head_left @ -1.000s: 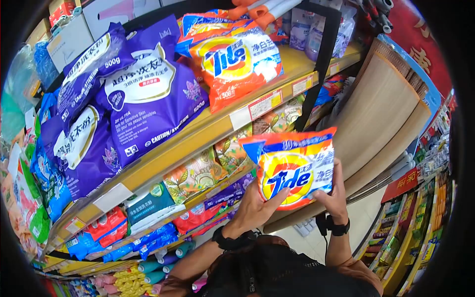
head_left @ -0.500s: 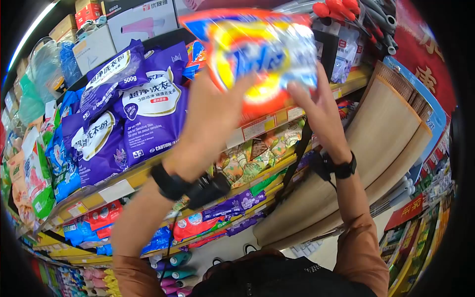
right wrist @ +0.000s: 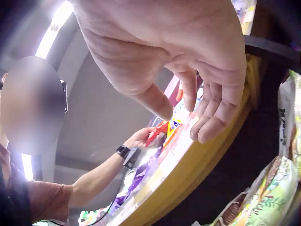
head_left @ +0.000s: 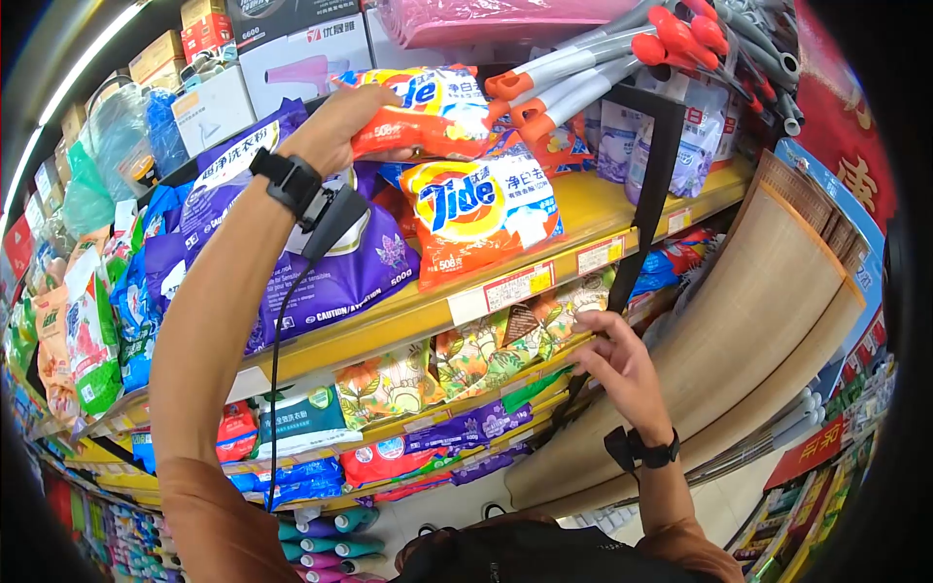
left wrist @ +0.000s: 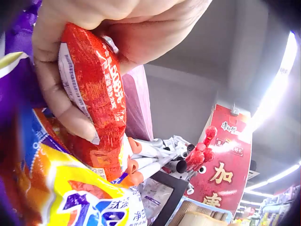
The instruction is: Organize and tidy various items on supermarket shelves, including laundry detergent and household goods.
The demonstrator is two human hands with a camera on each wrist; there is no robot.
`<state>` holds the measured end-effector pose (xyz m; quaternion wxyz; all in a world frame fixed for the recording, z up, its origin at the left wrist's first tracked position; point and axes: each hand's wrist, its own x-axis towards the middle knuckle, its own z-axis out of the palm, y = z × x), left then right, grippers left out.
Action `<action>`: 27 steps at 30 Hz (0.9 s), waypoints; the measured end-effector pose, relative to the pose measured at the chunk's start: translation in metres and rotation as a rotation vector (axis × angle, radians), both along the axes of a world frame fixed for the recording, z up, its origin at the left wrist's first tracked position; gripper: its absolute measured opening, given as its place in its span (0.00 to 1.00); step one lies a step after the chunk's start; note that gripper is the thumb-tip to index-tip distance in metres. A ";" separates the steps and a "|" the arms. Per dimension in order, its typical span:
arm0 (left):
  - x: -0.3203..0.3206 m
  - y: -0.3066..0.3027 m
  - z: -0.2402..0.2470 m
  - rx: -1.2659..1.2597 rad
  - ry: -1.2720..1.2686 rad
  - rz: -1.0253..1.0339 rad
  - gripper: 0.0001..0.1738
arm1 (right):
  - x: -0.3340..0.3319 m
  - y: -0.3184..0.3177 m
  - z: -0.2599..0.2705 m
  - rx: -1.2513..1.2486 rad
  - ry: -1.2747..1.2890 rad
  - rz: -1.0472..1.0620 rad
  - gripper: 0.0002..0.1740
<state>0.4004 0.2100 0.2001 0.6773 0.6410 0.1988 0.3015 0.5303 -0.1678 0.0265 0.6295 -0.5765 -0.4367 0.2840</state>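
My left hand grips the lower left end of an orange Tide washing powder bag on the top shelf. In the left wrist view its fingers curl around the bag's red end, with the thumb on the other side. Directly in front of the held bag stands another Tide bag, its label facing out. Purple washing powder bags lie under and beside my left forearm. My right hand hangs in front of the lower shelf with loosely bent fingers, holding nothing.
Orange-ended grey poles lie at the back right of the top shelf, beside a black upright. Rolled bamboo mats stand to the right. Patterned bags fill the shelf below. A hair dryer box sits behind.
The Tide bag has gone from in front of my body up onto the shelf, behind the other Tide bag. My right hand has let go of it and dropped lower.
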 end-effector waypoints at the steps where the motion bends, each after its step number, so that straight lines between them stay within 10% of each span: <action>1: 0.003 0.000 0.004 -0.016 0.019 0.003 0.21 | 0.002 -0.004 -0.008 -0.039 0.034 -0.032 0.23; 12: 0.069 0.058 0.019 0.043 -0.118 0.211 0.13 | -0.010 -0.020 -0.084 -0.138 0.146 -0.004 0.21; 18: 0.062 0.078 0.020 0.212 0.175 -0.090 0.13 | -0.015 -0.046 -0.118 -0.313 0.222 -0.099 0.18; 21: 0.072 0.086 0.013 0.050 -0.230 0.292 0.10 | -0.023 -0.049 -0.120 -0.347 0.264 -0.116 0.19; 23: 0.088 0.117 -0.002 0.286 -0.250 0.422 0.10 | -0.026 -0.048 -0.126 -0.341 0.283 -0.123 0.19; 26: 0.139 0.258 -0.039 1.583 0.091 0.622 0.10 | -0.025 -0.052 -0.138 -0.353 0.291 -0.132 0.19; 27: 0.130 0.247 -0.032 1.590 0.108 0.282 0.10 | -0.024 -0.057 -0.140 -0.372 0.280 -0.135 0.20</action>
